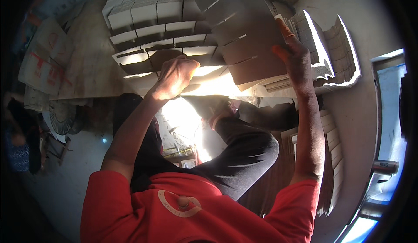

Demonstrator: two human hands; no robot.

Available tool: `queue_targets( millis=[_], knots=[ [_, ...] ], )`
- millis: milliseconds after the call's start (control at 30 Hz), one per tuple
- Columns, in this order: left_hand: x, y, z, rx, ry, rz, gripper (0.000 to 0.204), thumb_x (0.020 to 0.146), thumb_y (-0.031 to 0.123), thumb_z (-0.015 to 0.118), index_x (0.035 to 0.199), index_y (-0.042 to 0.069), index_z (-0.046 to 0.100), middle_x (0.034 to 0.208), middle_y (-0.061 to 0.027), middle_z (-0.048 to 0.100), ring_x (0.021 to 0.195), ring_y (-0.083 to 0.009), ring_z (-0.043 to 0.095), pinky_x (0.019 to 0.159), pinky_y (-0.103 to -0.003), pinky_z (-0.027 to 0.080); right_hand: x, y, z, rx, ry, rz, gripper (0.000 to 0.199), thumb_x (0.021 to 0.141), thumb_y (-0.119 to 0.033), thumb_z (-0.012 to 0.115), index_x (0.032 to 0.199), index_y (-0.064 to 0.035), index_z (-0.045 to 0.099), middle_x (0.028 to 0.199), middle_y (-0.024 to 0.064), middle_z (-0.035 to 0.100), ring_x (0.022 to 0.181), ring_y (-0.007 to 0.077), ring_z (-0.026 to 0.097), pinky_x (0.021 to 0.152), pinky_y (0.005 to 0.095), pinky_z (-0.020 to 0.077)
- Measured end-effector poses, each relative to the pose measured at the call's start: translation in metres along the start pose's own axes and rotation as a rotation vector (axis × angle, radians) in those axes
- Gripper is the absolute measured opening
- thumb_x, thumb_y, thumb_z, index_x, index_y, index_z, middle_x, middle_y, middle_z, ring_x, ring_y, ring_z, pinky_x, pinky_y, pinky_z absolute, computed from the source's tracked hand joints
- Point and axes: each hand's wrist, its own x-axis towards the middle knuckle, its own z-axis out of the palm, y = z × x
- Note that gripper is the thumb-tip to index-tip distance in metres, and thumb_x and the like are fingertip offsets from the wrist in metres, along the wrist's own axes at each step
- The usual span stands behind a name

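Observation:
My right hand [294, 47] grips the right edge of a grey-brown slotted cardboard sheet [248, 33], thumb and fingers showing along that edge. The sheet is tilted above the work table, with several narrow slits cut in from its left edge. My left hand [176, 76] is closed, fingers curled, over the near rows of a cardboard divider grid [170, 40]. What lies inside those fingers is hidden. A dark patch of cardboard shows just behind the left hand, and strong sunlight falls across the strips beside it.
More divider grids [146, 10] are packed at the back of the table. Stacks of cut cardboard [315, 47] stand at the right against the wall, with another stack [333, 160] below. Printed cardboard boxes [41, 73] sit at the left of the wooden tabletop [89, 51]. A window [389, 112] is far right.

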Motion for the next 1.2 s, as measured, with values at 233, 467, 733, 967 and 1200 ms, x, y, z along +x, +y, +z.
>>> queue_targets(
  millis=[233, 467, 733, 967, 1200],
  knots=[
    [0.0, -0.002, 0.001, -0.014, -0.03, 0.008, 0.013, 0.082, 0.001, 0.059, 0.093, -0.001, 0.066, 0.091, -0.0173, 0.068, 0.087, -0.0316, 0.065, 0.076, -0.038, 0.053, 0.002, 0.004, 0.017, 0.003, 0.037, -0.04, 0.065, 0.083, 0.003, 0.064, 0.141, -0.0189, 0.046, 0.116, 0.0037, 0.066, 0.087, 0.0049, 0.057, 0.078, 0.0217, 0.0476],
    [0.001, -0.002, 0.001, -0.003, -0.033, 0.008, 0.013, 0.081, 0.001, 0.059, 0.091, -0.001, 0.066, 0.09, -0.0178, 0.067, 0.088, -0.033, 0.065, 0.077, -0.039, 0.053, 0.0, -0.002, 0.019, -0.16, -0.003, -0.03, 0.065, 0.083, 0.003, 0.063, 0.141, -0.0179, 0.045, 0.126, 0.0078, 0.062, 0.096, 0.0069, 0.059, 0.083, 0.0232, 0.0479],
    [0.003, -0.007, 0.005, -0.012, -0.039, -0.024, 0.012, 0.08, 0.002, 0.06, 0.09, -0.001, 0.066, 0.091, -0.0184, 0.067, 0.087, -0.0338, 0.065, 0.076, -0.04, 0.052, 0.015, -0.01, 0.02, -0.079, -0.167, -0.032, 0.063, 0.083, 0.003, 0.06, 0.141, -0.0135, 0.044, 0.13, 0.0089, 0.059, 0.105, 0.0093, 0.059, 0.091, 0.0256, 0.0459],
    [0.006, -0.006, 0.007, -0.004, -0.041, -0.076, 0.015, 0.079, 0.002, 0.061, 0.093, 0.0, 0.067, 0.089, -0.0182, 0.067, 0.086, -0.0328, 0.065, 0.076, -0.039, 0.052, 0.025, -0.005, 0.03, -0.1, -0.13, -0.14, 0.06, 0.083, 0.001, 0.06, 0.14, -0.0108, 0.045, 0.134, 0.0107, 0.056, 0.107, 0.008, 0.058, 0.091, 0.0249, 0.0458],
    [0.028, 0.0, -0.025, -0.142, -0.042, -0.096, 0.02, 0.079, 0.012, 0.071, 0.093, -0.001, 0.068, 0.087, -0.0178, 0.067, 0.084, -0.0315, 0.064, 0.072, -0.039, 0.05, 0.017, 0.001, 0.018, -0.027, -0.158, -0.036, 0.058, 0.084, -0.002, 0.063, 0.139, -0.0117, 0.047, 0.11, 0.0066, 0.068, 0.088, 0.0052, 0.059, 0.081, 0.0228, 0.0479]
  ],
)
